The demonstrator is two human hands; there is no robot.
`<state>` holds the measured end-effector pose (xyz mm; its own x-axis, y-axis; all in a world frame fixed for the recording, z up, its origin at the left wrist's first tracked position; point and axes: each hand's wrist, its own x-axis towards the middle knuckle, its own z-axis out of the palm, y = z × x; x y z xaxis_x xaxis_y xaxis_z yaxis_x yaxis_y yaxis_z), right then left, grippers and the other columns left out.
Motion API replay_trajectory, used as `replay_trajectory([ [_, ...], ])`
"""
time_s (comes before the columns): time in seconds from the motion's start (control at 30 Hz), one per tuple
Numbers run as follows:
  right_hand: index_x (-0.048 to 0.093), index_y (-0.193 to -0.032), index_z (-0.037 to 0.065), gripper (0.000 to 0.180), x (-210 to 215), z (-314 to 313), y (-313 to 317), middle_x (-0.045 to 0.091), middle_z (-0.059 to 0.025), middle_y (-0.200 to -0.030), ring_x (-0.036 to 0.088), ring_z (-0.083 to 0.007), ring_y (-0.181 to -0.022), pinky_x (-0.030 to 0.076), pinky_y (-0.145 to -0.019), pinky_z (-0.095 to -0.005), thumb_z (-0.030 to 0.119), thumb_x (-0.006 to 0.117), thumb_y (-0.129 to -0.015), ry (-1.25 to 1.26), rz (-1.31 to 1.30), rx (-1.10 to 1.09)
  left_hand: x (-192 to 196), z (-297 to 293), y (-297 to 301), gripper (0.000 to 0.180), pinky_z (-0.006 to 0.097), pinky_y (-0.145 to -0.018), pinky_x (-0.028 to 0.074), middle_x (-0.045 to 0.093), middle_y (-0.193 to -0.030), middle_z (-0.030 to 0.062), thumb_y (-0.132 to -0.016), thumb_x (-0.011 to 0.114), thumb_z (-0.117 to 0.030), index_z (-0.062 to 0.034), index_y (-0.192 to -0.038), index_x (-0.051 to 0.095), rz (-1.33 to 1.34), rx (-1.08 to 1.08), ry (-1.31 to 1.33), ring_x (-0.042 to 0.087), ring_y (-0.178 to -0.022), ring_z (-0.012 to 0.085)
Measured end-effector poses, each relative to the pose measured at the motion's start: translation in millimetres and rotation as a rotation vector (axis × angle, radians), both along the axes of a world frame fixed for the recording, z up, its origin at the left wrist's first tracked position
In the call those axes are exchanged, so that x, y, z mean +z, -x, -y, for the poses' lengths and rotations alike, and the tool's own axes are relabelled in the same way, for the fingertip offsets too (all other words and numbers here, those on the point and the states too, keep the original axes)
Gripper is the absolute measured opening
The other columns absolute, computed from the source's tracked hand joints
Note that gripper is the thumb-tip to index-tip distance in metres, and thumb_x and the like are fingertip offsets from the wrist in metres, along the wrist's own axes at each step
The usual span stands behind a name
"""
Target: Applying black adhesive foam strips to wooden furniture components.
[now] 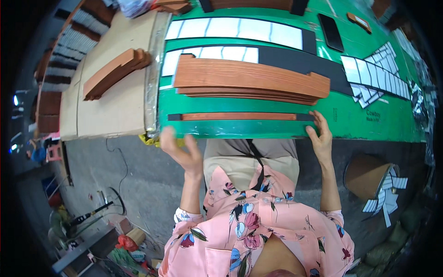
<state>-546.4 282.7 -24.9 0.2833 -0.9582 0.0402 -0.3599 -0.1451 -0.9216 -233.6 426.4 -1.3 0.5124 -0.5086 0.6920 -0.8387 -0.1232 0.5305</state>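
Observation:
A narrow reddish-brown wooden strip with black ends lies lengthwise along the near edge of a green tabletop. At its right black end, my right hand has its fingertips at the tip, thumb held apart below. My left hand, partly blurred, is just off the table edge below the strip's left end, fingers apart and holding nothing. Beyond the strip sits a stack of shaped brown wooden pieces. Behind that stack are long black strips partly covered with white film.
More brown pieces stand on cardboard at left. A black phone and loose white film strips lie at right. On the floor are a round bin holding film scraps and, at left, a fan.

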Motion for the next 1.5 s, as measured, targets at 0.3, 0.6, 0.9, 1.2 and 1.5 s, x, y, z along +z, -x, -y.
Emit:
replay_trajectory([
  [0.3,0.058,-0.116,0.001,0.031,17.1,-6.7,1.0,0.061,-0.0077,-0.103,0.055,-0.0134,-0.093,0.045,-0.084,-0.0273,0.006,0.061,-0.086,0.074,0.05,-0.247,-6.5,-11.3,-64.1,0.033,0.028,-0.077,0.044,0.057,-0.098,0.0097,-0.084,0.06,-0.002,0.0011,-0.116,0.055,-0.513,-0.126,-0.243,0.054,-0.083,0.0191],
  [0.6,0.061,-0.111,0.002,0.026,88.0,52.0,-31.1,0.067,-0.0104,-0.093,0.061,-0.0123,-0.085,0.047,-0.075,-0.0271,0.016,0.059,-0.09,0.249,-0.225,-0.329,69.1,87.6,-88.1,0.03,0.035,-0.069,0.048,0.063,-0.092,0.0155,-0.083,0.065,-0.016,0.0028,-0.106,0.062,-0.092,-0.093,-0.334,0.061,-0.08,0.0282],
  [0.9,0.06,-0.113,-0.001,0.027,77.4,72.4,-0.6,0.061,-0.0092,-0.109,0.058,-0.0163,-0.097,0.045,-0.084,-0.0291,0.016,0.051,-0.095,0.235,-0.328,-0.177,67.0,91.4,-110.3,0.035,0.035,-0.077,0.047,0.062,-0.105,0.0161,-0.084,0.063,-0.015,-0.0024,-0.117,0.057,-0.603,-0.33,-0.395,0.061,-0.091,0.0244],
  [1.2,0.053,-0.122,0.0,0.031,54.1,79.3,-4.5,0.06,-0.0061,-0.107,0.056,-0.0124,-0.095,0.046,-0.084,-0.0272,0.019,0.045,-0.098,0.059,0.049,-0.31,53.8,105.4,-300.0,0.069,0.043,-0.092,0.042,0.05,-0.128,0.0106,-0.07,0.061,0.005,-0.0121,-0.133,0.041,0.487,0.303,-0.676,0.047,-0.119,0.0284],
  [1.5,0.056,-0.117,-0.002,0.027,64.8,70.5,9.0,0.063,-0.0082,-0.101,0.059,-0.0117,-0.088,0.048,-0.079,-0.0249,0.012,0.049,-0.096,0.128,0.015,-0.444,60.3,87.9,-349.7,0.07,0.04,-0.092,0.04,0.05,-0.124,0.0092,-0.076,0.06,-0.006,-0.0123,-0.14,0.032,0.707,0.101,-0.998,0.048,-0.115,0.0258],
])
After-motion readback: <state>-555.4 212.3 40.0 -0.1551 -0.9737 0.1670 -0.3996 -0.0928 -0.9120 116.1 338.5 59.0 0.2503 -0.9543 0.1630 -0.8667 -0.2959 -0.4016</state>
